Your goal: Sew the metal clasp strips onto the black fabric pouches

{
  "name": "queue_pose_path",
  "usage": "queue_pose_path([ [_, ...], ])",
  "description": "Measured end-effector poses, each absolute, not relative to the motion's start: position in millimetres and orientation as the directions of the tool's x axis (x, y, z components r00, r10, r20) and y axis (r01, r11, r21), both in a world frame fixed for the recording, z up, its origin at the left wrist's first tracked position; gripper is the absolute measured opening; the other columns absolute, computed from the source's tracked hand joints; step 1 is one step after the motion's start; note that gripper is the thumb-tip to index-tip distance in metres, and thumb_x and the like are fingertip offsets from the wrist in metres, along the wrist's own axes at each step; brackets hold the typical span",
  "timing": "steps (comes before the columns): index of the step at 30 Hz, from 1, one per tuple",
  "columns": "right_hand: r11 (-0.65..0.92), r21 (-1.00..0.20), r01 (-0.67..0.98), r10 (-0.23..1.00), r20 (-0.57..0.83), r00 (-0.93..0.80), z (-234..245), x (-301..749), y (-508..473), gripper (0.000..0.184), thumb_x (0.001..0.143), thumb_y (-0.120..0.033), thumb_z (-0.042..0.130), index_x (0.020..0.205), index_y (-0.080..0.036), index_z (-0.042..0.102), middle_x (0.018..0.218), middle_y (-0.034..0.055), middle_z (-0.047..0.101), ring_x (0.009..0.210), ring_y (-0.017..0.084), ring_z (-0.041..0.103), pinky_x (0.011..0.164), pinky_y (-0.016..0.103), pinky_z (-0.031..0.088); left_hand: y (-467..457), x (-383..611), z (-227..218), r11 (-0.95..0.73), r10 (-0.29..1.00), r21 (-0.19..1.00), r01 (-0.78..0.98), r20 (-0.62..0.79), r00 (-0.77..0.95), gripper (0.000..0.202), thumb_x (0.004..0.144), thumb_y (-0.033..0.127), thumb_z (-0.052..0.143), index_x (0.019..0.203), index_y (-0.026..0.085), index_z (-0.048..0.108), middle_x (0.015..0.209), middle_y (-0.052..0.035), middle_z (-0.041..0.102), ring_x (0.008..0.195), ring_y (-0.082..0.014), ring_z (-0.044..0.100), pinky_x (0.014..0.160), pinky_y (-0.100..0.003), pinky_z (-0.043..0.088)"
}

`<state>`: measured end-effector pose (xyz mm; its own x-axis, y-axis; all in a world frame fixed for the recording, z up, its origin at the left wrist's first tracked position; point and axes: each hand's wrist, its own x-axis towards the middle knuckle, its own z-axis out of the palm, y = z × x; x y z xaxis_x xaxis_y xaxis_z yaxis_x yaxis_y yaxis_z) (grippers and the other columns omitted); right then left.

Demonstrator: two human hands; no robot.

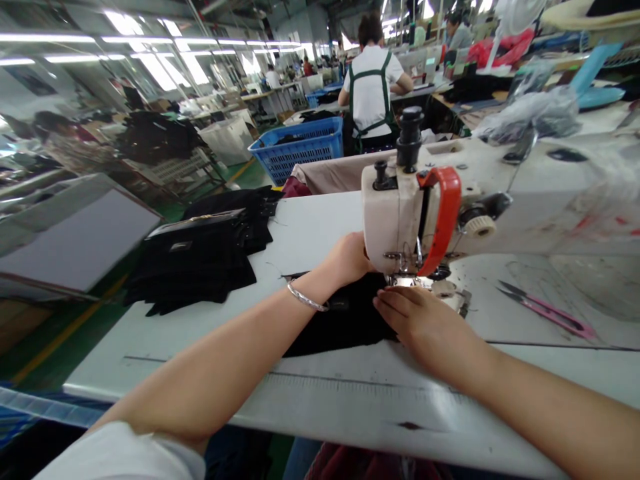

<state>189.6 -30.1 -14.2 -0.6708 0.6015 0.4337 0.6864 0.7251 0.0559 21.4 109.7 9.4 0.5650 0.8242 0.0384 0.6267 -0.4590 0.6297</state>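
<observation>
A piece of black fabric (pixel 325 330) lies on the sewing table under the head of a white sewing machine (pixel 385 213) with an orange guard (pixel 447 213). My left hand (pixel 350 259) reaches over the fabric to the far side of the needle area; the machine head hides its fingertips. On the near side, my right hand (pixel 423 323) rests on the fabric's right part, fingers laid flat close to the presser foot (pixel 403 281). The needle tip is hard to make out. A silver bangle (pixel 307 297) circles my left wrist.
Stacked black fabric pieces (pixel 195 260) lie at the table's left. Pink-handled thread snips (pixel 547 310) are right of the machine. Beyond stand a blue basket (pixel 300 147) and a person (pixel 371 87) in a white shirt. A printed ruler (pixel 350 385) runs along the front edge.
</observation>
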Motion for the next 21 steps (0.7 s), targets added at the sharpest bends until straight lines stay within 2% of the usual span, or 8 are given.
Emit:
queue_pose_path([
  [3, 0.711, 0.058, 0.701, 0.613, 0.436, -0.659, -12, 193, -38, 0.037, 0.087, -0.009, 0.057, 0.122, -0.003, 0.069, 0.117, 0.0152, 0.073, 0.104, 0.03, 0.067, 0.089, 0.046, 0.059, 107, 28, 10, -0.527, 0.808, 0.562, 0.638, 0.097, 0.581, 0.013, 0.077, 0.019, 0.073, 0.087, 0.011, 0.075, 0.099, -0.0106, 0.077, 0.091, -0.0229, 0.064, 0.089, -0.036, 0.055],
  [6, 0.705, 0.056, 0.707, 0.614, 0.45, -0.649, -10, 195, -44, 0.036, 0.088, -0.009, 0.055, 0.12, -0.004, 0.07, 0.115, 0.0143, 0.074, 0.102, 0.029, 0.067, 0.09, 0.045, 0.056, 103, 30, 6, -0.567, 0.79, 0.526, 0.633, 0.132, 0.598, 0.016, 0.077, 0.02, 0.074, 0.091, 0.012, 0.076, 0.1, -0.0085, 0.078, 0.09, -0.0218, 0.065, 0.089, -0.035, 0.055],
  [11, 0.695, 0.055, 0.717, 0.627, 0.442, -0.641, -9, 194, -48, 0.036, 0.09, -0.009, 0.051, 0.12, -0.004, 0.07, 0.115, 0.0145, 0.073, 0.101, 0.028, 0.067, 0.09, 0.043, 0.054, 107, 30, -2, -0.599, 0.771, 0.502, 0.623, 0.154, 0.618, 0.015, 0.077, 0.019, 0.076, 0.091, 0.014, 0.077, 0.096, -0.007, 0.078, 0.089, -0.0217, 0.069, 0.085, -0.032, 0.057],
  [15, 0.698, 0.042, 0.715, 0.63, 0.438, -0.641, -10, 193, -48, 0.037, 0.091, -0.011, 0.049, 0.121, -0.004, 0.069, 0.115, 0.0148, 0.073, 0.104, 0.028, 0.066, 0.091, 0.043, 0.054, 94, 25, 1, -0.593, 0.778, 0.509, 0.624, 0.16, 0.608, 0.012, 0.083, 0.016, 0.071, 0.094, 0.014, 0.076, 0.096, -0.0075, 0.078, 0.088, -0.0224, 0.07, 0.083, -0.033, 0.059],
  [18, 0.708, 0.003, 0.707, 0.633, 0.441, -0.636, -9, 196, -46, 0.038, 0.091, -0.012, 0.049, 0.123, -0.004, 0.068, 0.118, 0.0153, 0.072, 0.107, 0.028, 0.066, 0.094, 0.045, 0.054, 62, 12, 8, -0.628, 0.771, 0.458, 0.629, 0.256, 0.583, 0.015, 0.091, 0.016, 0.066, 0.102, 0.017, 0.075, 0.104, -0.0073, 0.077, 0.099, -0.024, 0.071, 0.093, -0.04, 0.057],
  [19, 0.713, -0.015, 0.701, 0.636, 0.435, -0.637, -7, 198, -45, 0.039, 0.089, -0.01, 0.049, 0.123, -0.005, 0.068, 0.119, 0.0148, 0.072, 0.108, 0.028, 0.066, 0.094, 0.045, 0.054, 49, 8, 9, -0.666, 0.744, 0.413, 0.621, 0.303, 0.596, 0.014, 0.093, 0.016, 0.065, 0.103, 0.018, 0.074, 0.106, -0.0068, 0.077, 0.104, -0.0242, 0.07, 0.098, -0.043, 0.056],
  [21, 0.736, -0.053, 0.675, 0.627, 0.429, -0.65, 0, 208, -48, 0.04, 0.086, -0.007, 0.049, 0.121, -0.009, 0.069, 0.119, 0.0124, 0.073, 0.107, 0.026, 0.067, 0.092, 0.045, 0.055, 26, 1, 8, -0.776, 0.63, 0.323, 0.542, 0.354, 0.692, 0.016, 0.097, 0.016, 0.06, 0.106, 0.019, 0.073, 0.111, -0.0062, 0.076, 0.108, -0.0219, 0.069, 0.103, -0.042, 0.054],
])
